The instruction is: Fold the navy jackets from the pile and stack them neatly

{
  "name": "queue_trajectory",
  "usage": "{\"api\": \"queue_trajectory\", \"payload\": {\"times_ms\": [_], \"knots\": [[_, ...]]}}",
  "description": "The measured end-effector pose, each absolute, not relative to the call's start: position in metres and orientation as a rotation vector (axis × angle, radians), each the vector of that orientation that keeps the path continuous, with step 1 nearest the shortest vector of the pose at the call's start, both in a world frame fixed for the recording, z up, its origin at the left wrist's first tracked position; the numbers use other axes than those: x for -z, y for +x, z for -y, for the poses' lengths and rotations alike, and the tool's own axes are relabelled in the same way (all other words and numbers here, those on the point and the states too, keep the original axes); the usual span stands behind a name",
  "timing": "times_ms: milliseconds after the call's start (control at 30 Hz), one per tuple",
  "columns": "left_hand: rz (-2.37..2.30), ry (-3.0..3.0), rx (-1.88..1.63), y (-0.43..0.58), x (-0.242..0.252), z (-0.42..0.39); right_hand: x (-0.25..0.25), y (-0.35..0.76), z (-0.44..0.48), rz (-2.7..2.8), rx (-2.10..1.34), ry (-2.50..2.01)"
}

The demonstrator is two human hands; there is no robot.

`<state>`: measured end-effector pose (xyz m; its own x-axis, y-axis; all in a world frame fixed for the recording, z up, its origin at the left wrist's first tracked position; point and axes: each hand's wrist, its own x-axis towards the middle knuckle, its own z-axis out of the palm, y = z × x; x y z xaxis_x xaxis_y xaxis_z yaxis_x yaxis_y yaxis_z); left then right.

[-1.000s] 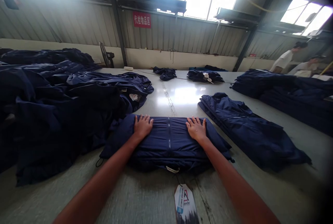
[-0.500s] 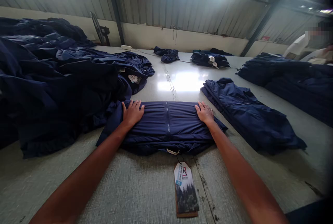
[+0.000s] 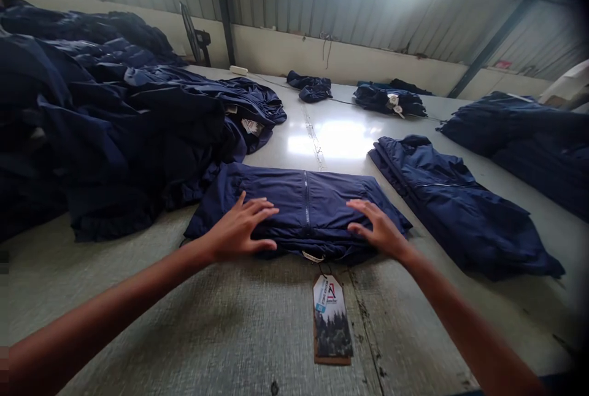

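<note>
A folded navy jacket (image 3: 329,190) lies flat before me, its zipper (image 3: 307,199) running down the middle. From its near edge a paper hang tag (image 3: 332,322) with a forest picture hangs on a dark loop and rests on the table. My left hand (image 3: 243,224) hovers over the jacket's left part, fingers spread and thumb apart, holding nothing. Over the right part is my right hand (image 3: 377,227), also open and empty, its fingers pointing inward. Whether any fingertip touches the cloth, I cannot tell.
A large heap of navy garments (image 3: 138,120) covers the table's left side. Folded jackets (image 3: 460,199) lie to the right, with another dark pile (image 3: 538,132) beyond. Smaller bundles (image 3: 310,86) sit toward the back. A black fan (image 3: 196,37) stands by the wall.
Both hands have come off the jacket's far edge and drawn back toward me, now above its nearer part. The camera view has shifted slightly; the jacket stays folded.
</note>
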<state>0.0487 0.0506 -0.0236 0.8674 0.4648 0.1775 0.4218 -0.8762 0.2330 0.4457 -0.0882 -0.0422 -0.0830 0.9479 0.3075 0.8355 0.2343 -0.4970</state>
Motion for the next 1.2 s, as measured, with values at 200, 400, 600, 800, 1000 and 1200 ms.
{"api": "queue_trajectory", "payload": {"times_ms": [200,400,600,800,1000,1200], "knots": [[-0.756,2.913,-0.326,0.034,0.047,-0.017,0.055,0.405,0.15,2.019,-0.22,-1.577],[-0.732,2.939,-0.232,0.041,0.037,-0.022,0.066,0.407,0.144,2.023,-0.179,-1.735],[-0.762,3.101,-0.243,0.048,0.033,-0.019,0.06,0.398,0.133,2.131,-0.052,-1.745],[-0.838,3.122,-0.51,0.05,0.049,-0.011,0.067,0.385,0.131,2.132,0.177,-1.782],[-0.841,2.944,-0.407,0.051,0.046,-0.021,0.068,0.384,0.128,2.181,0.18,-1.801],[-0.827,2.934,-0.092,0.061,0.012,-0.043,0.043,0.389,0.117,2.263,0.095,-1.865]]}}
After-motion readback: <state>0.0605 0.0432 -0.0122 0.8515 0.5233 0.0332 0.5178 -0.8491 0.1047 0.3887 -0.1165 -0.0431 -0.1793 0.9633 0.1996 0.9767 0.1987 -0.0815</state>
